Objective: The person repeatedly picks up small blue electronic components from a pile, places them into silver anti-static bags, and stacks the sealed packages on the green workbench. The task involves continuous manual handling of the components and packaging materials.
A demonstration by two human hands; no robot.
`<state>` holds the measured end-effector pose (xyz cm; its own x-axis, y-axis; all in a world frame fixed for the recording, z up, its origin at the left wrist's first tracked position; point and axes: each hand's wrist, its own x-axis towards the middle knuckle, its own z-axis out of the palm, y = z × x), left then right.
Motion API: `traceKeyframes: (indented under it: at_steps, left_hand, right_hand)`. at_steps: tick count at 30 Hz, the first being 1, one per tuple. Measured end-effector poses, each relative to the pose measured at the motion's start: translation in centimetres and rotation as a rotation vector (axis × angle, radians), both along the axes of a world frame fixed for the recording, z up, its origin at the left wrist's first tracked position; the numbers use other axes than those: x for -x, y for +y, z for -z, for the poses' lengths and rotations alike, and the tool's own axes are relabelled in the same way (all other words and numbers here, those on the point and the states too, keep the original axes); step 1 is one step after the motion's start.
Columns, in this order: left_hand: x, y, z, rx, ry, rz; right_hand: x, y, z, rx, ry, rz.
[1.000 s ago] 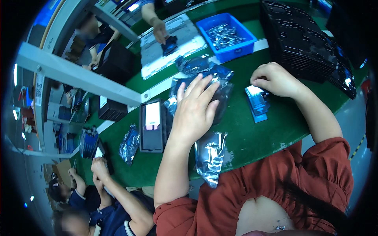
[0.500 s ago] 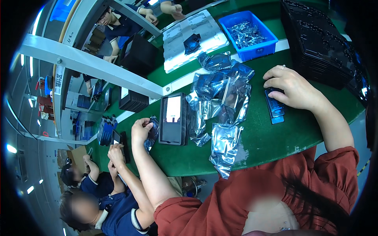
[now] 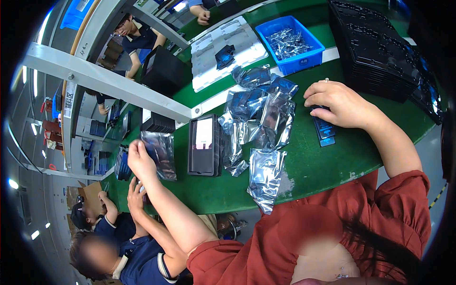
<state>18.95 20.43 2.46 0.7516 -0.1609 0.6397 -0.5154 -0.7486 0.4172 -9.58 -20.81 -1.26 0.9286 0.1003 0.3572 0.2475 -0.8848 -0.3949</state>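
Note:
My left hand (image 3: 142, 159) is closed, its fingertips pinched at the edge of a shiny dark film bag (image 3: 162, 156) that hangs flat beside it over the table. My right hand (image 3: 339, 104) curls over a small stack of thin dark rectangular pieces (image 3: 325, 133) with bluish faces, thumb and fingers closed on its far end. A heap of crumpled silvery film bags (image 3: 259, 111) lies between my hands. One more silvery bag (image 3: 267, 175) lies at the near table edge. Left of the heap stands a black tray (image 3: 203, 164) with a white label sheet (image 3: 205, 130) in it.
A blue bin (image 3: 304, 63) of small metal parts stands at the back, beside a pale moulded tray (image 3: 202, 78) bearing a dark bag. Tall stacked black trays (image 3: 380, 57) rise at right. A metal frame bar (image 3: 118, 88) crosses the left; a co-worker's hand (image 3: 135, 194) is close to mine.
My left hand has moved left with the film bag, which now hangs flatter and shows more of its face. My right hand stays on the dark pieces. The view has shifted slightly.

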Motion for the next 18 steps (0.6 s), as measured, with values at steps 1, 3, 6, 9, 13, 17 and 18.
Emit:
traceKeyframes:
  at_steps: [1, 3, 6, 9, 13, 17, 18]
  left_hand:
    - [1.1, -2.1, -1.1, 0.038, 0.05, 0.059]
    - [3.7, -7.0, -1.6, 0.061, 0.136, 0.219]
    - [6.9, -12.4, -0.4, -0.044, 0.088, 0.354]
    - [8.4, -15.7, 0.0, -0.145, 0.233, 0.335]
    - [6.7, -18.6, 0.3, -0.092, 0.184, 0.4]
    - [5.0, -22.5, 0.1, 0.064, 0.437, 0.506]
    - [4.3, -23.0, 0.7, 0.099, 0.51, 0.524]
  right_hand:
    - [-0.1, 0.2, 0.0, -0.001, -0.008, -0.003]
    - [-0.1, 0.6, 0.0, -0.029, -0.006, -0.035]
    - [-0.4, 1.3, -0.6, -0.065, -0.034, -0.088]
    - [-0.6, 1.9, -1.0, -0.077, -0.042, -0.108]
    - [-1.1, 2.4, -1.2, -0.125, -0.046, -0.114]
    - [-1.6, 2.9, 0.2, -0.114, -0.025, -0.155]
    - [-1.8, 3.1, 0.4, -0.099, -0.016, -0.169]
